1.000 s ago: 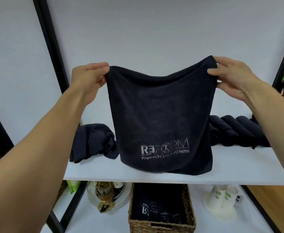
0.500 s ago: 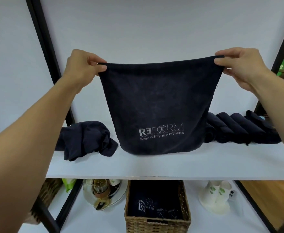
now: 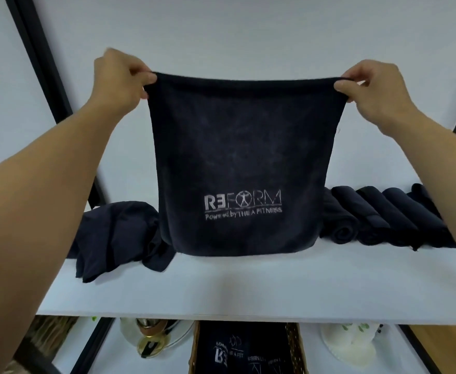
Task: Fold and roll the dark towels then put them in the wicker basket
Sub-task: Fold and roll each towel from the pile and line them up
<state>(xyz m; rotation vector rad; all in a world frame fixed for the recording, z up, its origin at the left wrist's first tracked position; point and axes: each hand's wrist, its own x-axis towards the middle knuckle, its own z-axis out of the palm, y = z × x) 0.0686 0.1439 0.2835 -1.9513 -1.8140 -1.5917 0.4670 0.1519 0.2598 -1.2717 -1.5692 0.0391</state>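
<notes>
- The white shelf board [image 3: 248,287] runs well below both sets of fingers. The two forearms cover its ends.
- The dark towel [image 3: 243,157] hangs flat in the air between the hands, with its top edge stretched from one pinch to the other. Its bottom hem reaches down to the board, but whether it touches is unclear. White "REFORM" lettering sits low on the cloth, and the smaller line beneath is hard to read.
- A row of rolled towels [image 3: 378,222] lies side by side on the board, down below the right fingers. The hanging cloth hides part of the nearest roll and the right forearm cuts off the farthest, so the count is uncertain.
- A crumpled towel heap [image 3: 119,238] sits on the board below the left fingers, just beside the hanging towel's lower left corner. The left forearm covers its outer edge.
- The wicker basket [image 3: 295,346] stands on the lower level, far beneath the fingers and roughly under the hanging towel. Its back is hidden by the board and its front is cut off by the picture's edge. Dark printed cloth lies inside.
- The left hand [image 3: 116,76] has its fingers [image 3: 147,76] curled and pinching the towel's top left corner.
- The right hand [image 3: 375,87] has its fingers [image 3: 343,83] curled and pinching the top right corner.
</notes>
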